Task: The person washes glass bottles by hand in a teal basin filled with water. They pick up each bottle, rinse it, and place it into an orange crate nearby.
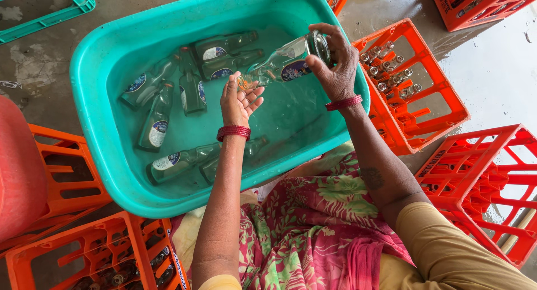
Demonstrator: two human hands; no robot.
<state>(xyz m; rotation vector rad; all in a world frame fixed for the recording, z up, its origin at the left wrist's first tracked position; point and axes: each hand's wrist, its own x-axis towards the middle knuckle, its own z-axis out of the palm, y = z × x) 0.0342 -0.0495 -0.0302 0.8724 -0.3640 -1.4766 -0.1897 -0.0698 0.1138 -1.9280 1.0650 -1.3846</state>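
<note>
My right hand (334, 63) grips the base end of a clear glass bottle (282, 66) with a blue oval label, held tilted over a large teal tub (100, 100) of water. The bottle's neck points down-left into my left hand (238, 100), whose open palm covers or touches the mouth. Red bangles circle both wrists. Several more labelled glass bottles lie sunk in the tub water, one group at the far left (184, 77) and others near the front (184, 158).
Orange plastic crates surround the tub: one at right (414, 86) holds several upright bottles, another (481, 189) lies tipped at lower right, and one at lower left (100, 256) holds dark bottles. A teal crate (50, 10) sits at the top left. Wet concrete floor lies around.
</note>
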